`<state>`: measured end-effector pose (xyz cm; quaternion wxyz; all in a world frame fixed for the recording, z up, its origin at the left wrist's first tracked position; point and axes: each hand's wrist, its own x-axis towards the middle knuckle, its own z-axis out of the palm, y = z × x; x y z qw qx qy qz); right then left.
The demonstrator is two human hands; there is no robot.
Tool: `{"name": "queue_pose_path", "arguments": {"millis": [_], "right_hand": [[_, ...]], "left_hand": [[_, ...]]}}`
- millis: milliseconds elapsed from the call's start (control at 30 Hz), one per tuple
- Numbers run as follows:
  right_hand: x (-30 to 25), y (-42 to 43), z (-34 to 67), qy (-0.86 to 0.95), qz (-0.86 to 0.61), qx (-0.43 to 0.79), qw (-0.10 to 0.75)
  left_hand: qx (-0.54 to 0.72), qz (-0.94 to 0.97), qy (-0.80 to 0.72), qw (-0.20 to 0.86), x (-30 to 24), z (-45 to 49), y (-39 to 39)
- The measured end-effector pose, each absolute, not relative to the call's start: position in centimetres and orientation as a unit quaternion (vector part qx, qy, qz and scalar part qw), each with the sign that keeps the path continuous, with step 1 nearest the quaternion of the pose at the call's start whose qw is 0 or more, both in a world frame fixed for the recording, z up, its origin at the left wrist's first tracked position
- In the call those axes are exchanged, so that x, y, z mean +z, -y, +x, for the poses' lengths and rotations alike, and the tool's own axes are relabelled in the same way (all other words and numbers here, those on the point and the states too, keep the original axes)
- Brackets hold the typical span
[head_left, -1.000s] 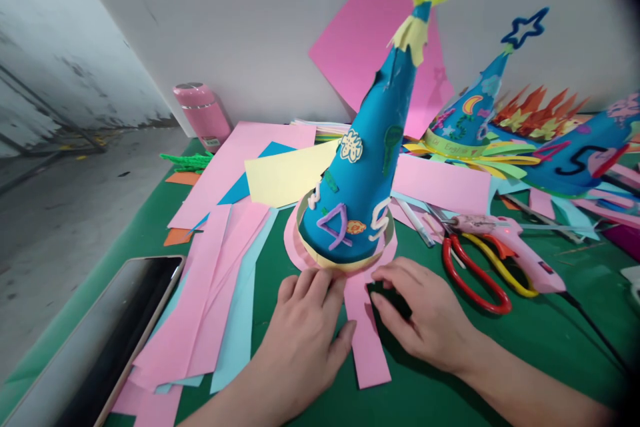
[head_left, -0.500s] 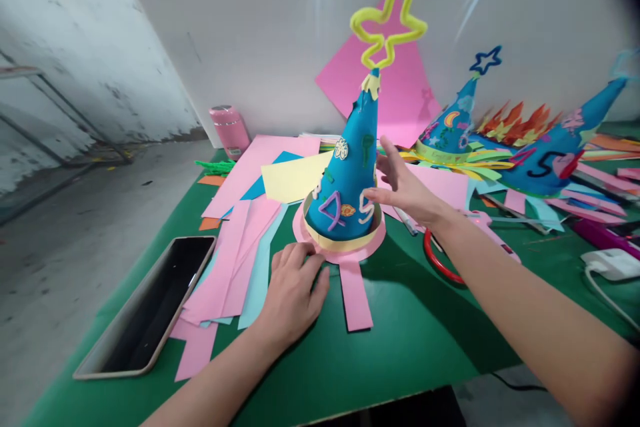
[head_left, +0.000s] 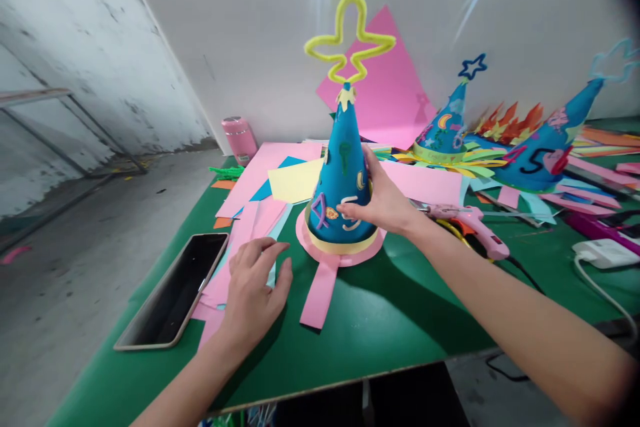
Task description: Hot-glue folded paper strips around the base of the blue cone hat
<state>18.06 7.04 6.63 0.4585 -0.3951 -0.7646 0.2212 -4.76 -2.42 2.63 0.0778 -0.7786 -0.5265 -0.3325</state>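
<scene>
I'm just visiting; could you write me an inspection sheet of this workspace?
Surface: green table, near edge visible.
Job's things: blue cone hat, upright, with a pink brim; pink strip extends nearward from it.
Clutter: phone, cream paper, pink glue gun.
Hands: right hand grasps the hat; left hand open, apart from it.
Cables: black cord at the glue gun; white cord at a charger.
Surroundings: white panel behind; stained wall left.

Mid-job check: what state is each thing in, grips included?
Front blue cone hat: upright
Right grip: closed on that hat
Left grip: open, holding nothing
Front pink strip: flat, jutting beyond that hat
Phone: flat, screen dark
Pink flask: standing, capped
Pink glue gun: on its side, power uncertain
White charger: lying down, cable attached
</scene>
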Motion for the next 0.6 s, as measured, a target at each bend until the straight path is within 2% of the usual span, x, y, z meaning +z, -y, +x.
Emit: {"name": "queue_pose_path", "arguments": {"millis": [167, 333, 500, 600], "right_hand": [[6.1, -5.7, 17.5, 0.753, -0.445, 0.152, 0.46], [5.5, -4.8, 18.1, 0.74, -0.48, 0.123, 0.454], [4.2, -2.5, 19.1, 0.676, -0.427, 0.012, 0.6], [2.8, -1.1, 19.2, 0.681, -0.377, -0.007, 0.627]], "left_hand": [[-0.302, -0.797, 0.518, 0.07, 2.7, -4.4, 3.5], [-0.21, -0.788, 0.571, 0.093, 2.3, -6.5, 3.7], [-0.111, -0.721, 0.675, 0.113, 3.4, -10.6, 1.3], [-0.062, -0.744, 0.661, 0.079, 4.4, -11.0, 0.0]]}}
